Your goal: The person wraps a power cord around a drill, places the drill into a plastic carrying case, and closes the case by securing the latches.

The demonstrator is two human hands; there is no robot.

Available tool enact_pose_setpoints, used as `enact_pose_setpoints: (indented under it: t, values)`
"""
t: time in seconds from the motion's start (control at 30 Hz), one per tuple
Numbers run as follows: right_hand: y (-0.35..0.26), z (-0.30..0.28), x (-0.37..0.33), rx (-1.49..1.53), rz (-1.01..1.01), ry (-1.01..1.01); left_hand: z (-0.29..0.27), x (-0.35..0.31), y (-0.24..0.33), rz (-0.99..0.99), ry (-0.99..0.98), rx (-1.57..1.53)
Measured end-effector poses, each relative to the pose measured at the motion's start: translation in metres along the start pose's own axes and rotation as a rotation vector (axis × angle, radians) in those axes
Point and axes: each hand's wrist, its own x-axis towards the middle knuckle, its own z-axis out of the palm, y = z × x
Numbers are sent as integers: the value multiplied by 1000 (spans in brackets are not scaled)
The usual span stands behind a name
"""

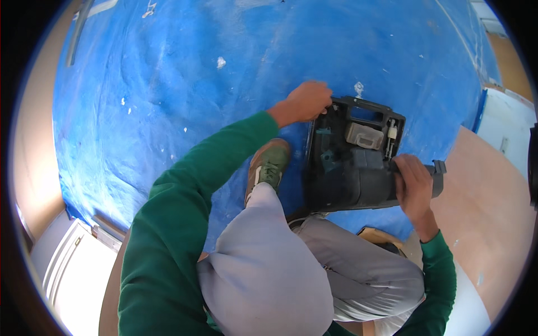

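A black plastic tool case (327,131) is open on the blue sheet, to the right of my shoe. My left hand (309,101) has its fingers curled at the case's far left corner, and the fingertips are partly hidden. At the near right, my right hand (415,183) is wrapped round a dark, boxy part; whether it belongs to the case or is a separate piece, I cannot tell. Inside the case sit a clear plastic box (364,135) and, beside it, a narrow slot holding slim metal pieces with a pale yellowish part (392,132).
Blue sheeting (185,84) with white paint spots spreads under the case. My green shoe (270,168) stands left of the case, with my bent knees in grey trousers (269,263) nearer. Brown board (493,207) lies at the right. A long strip (78,33) lies far left.
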Motion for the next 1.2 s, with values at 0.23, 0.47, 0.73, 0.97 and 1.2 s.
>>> enact_pose_setpoints:
  t: [0.23, 0.47, 0.73, 0.97, 1.2]
  values:
    - [-23, -22, -26, -8, -9, -23, 17, -9, 25, -13, 87, 138]
    - [-26, -23, -24, 9, 3, -22, 31, -14, 32, -69, 154, 171]
    - [-24, -18, -13, 11, 53, -12, 6, -21, 34, -77, 13, 173]
    - [-23, -17, -11, 19, 40, 9, -5, 2, -2, -257, -176, -337]
    - [-25, -19, -11, 44, 37, 9, 1, -9, 6, -323, 54, -341]
